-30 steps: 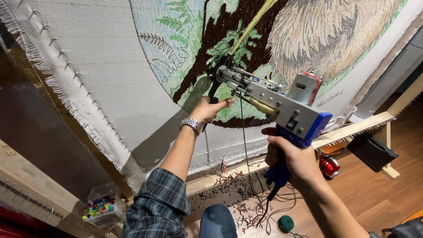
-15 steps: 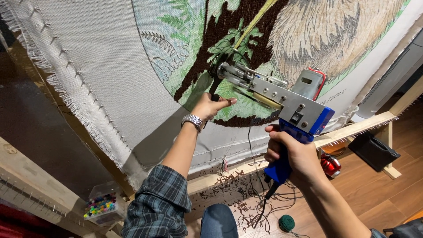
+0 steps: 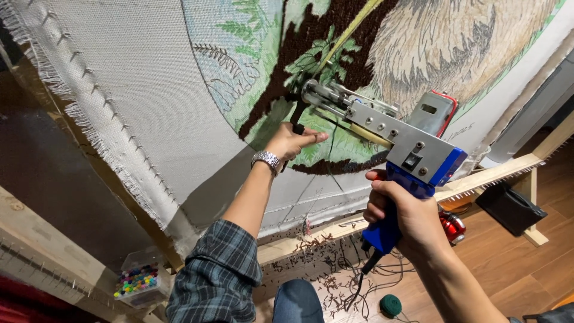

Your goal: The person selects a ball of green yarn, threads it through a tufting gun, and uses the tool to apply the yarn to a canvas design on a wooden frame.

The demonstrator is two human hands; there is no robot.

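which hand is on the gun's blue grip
The right hand: it wraps the tufting gun's blue grip. The left hand, with the wristwatch, holds the black front handle instead.

One tufting gun with a blue grip is in view, and two hands hold it: the right hand on the grip, the left hand on the black front handle. One wristwatch sits on the left wrist. One stretched cloth hangs on one wooden frame. On the floor lie one green yarn ball, one red can and one clear box of coloured beads.
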